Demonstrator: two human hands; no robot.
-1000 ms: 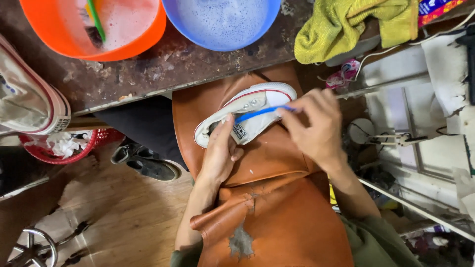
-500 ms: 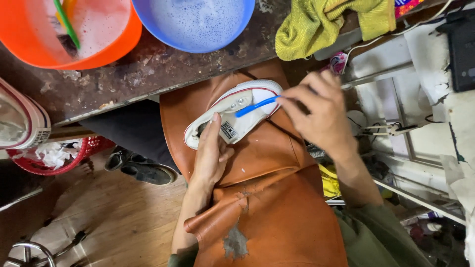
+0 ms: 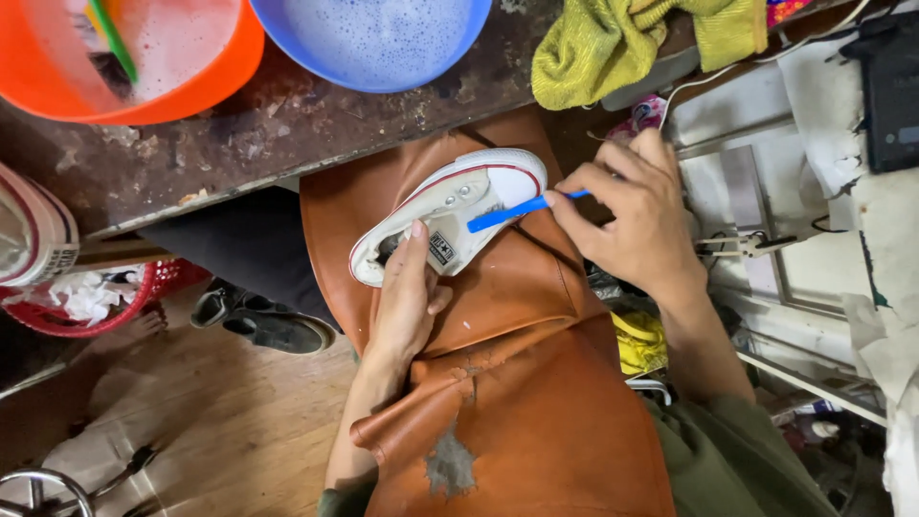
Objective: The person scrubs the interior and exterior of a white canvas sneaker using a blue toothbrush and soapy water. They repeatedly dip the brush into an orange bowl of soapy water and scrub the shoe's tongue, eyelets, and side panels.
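A small white sneaker (image 3: 448, 213) with a red line along its sole lies on its side on a brown leather apron (image 3: 517, 383) that covers the person's lap, just below the edge of the dark, stained worktop (image 3: 239, 134). The left hand (image 3: 407, 297) lies along the heel end of the shoe — the fingers are stretched forward and pressed against its side, the thumb spread out to the right, so this grip is more a flat pressing than a closed one. The right hand (image 3: 637, 225) holds a thin blue brush (image 3: 517, 211); its grip is pinched on the handle end between thumb and fingertips, and the other end of the brush lies across the white toe part of the sneaker. The bristles I cannot see clearly. On the worktop above stand an orange basin (image 3: 191, 81) and a blue basin (image 3: 383, 57), both with foamy water, and a green stick (image 3: 113, 40) leans inside the orange one. A yellow-green cloth (image 3: 613, 43) lies crumpled at the right part of the worktop. At the left edge another pale shoe (image 3: 33, 235) with a red stripe is partly in view, and under it a red basket (image 3: 124, 297) with white crumpled paper. A black shoe (image 3: 258, 321) rests on the wooden floor (image 3: 239, 431) — near the left arm.
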